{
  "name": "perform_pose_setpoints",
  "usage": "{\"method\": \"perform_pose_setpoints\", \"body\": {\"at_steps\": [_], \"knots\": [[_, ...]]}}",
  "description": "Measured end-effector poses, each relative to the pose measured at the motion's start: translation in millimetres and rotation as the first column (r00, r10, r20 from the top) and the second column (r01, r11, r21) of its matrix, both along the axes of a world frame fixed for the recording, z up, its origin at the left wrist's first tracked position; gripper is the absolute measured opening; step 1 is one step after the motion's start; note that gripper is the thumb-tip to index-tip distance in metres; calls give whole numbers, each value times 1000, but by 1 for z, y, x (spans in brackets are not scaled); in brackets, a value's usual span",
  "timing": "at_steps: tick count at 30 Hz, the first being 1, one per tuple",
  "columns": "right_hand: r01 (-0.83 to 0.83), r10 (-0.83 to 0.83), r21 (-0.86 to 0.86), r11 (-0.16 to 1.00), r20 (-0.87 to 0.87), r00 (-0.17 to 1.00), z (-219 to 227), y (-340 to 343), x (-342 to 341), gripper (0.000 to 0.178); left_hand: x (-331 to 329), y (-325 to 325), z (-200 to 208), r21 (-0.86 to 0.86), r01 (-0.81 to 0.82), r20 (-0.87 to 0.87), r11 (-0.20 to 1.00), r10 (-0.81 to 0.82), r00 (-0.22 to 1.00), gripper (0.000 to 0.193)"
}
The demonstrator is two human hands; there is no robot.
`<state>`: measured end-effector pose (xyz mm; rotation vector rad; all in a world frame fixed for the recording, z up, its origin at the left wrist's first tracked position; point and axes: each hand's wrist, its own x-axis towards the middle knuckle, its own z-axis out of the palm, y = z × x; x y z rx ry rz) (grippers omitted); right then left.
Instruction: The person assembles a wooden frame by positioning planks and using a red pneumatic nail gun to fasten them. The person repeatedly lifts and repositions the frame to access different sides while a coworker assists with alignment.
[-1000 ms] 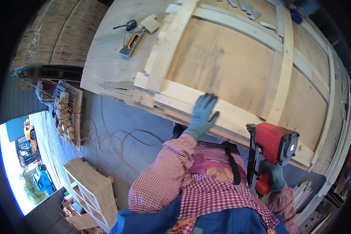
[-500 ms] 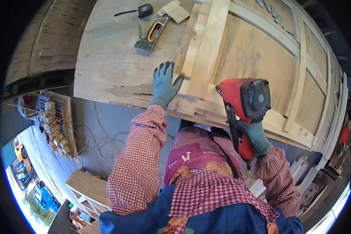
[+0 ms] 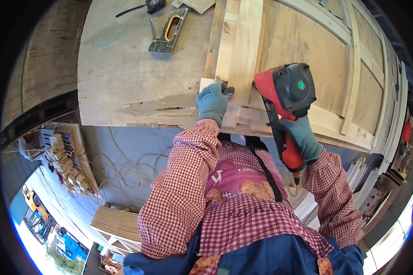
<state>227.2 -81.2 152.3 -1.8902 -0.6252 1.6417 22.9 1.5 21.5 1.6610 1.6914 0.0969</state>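
My right hand (image 3: pixel 302 137) is wrapped round the grip of a red and black pneumatic nail gun (image 3: pixel 287 94). The gun is upright over the near edge of a wooden frame panel (image 3: pixel 303 50), and its hose fitting points down toward me. At the panel's near left corner, my left hand (image 3: pixel 213 101) has its fingers curled over a small pale wooden piece (image 3: pixel 206 83). Most of that piece is hidden under the glove. Beside it run the panel's long edge strips (image 3: pixel 246 43). Both hands wear blue-grey gloves with dark fingertips.
A manual staple gun (image 3: pixel 169 34) lies on the worn plywood tabletop (image 3: pixel 124 68), with a tape measure (image 3: pixel 155 5) and thin wood offcuts (image 3: pixel 197 4) beyond it. A coiled hose (image 3: pixel 124 176) rests on the floor. Slatted wooden pieces (image 3: pixel 117 222) stand lower left.
My left hand has gone from lying flat with spread fingers to curling over the small wooden piece, farther right. The nail gun is slightly higher in view. My view has shifted.
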Motion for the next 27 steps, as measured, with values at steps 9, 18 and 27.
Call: {"method": "perform_pose_setpoints", "body": {"at_steps": [9,18,27], "knots": [[-64,69,-58,996,99,993,-8,-12,0,23,-7,-23,-14,75,-30,50,997,27,998,31],[-64,66,-27,998,102,993,-16,-20,13,20,-15,-40,-31,-30,-157,160,987,160,974,25],[13,-12,-86,996,1,1000,17,-26,26,18,-42,-29,10,421,381,-347,824,-242,906,101]]}}
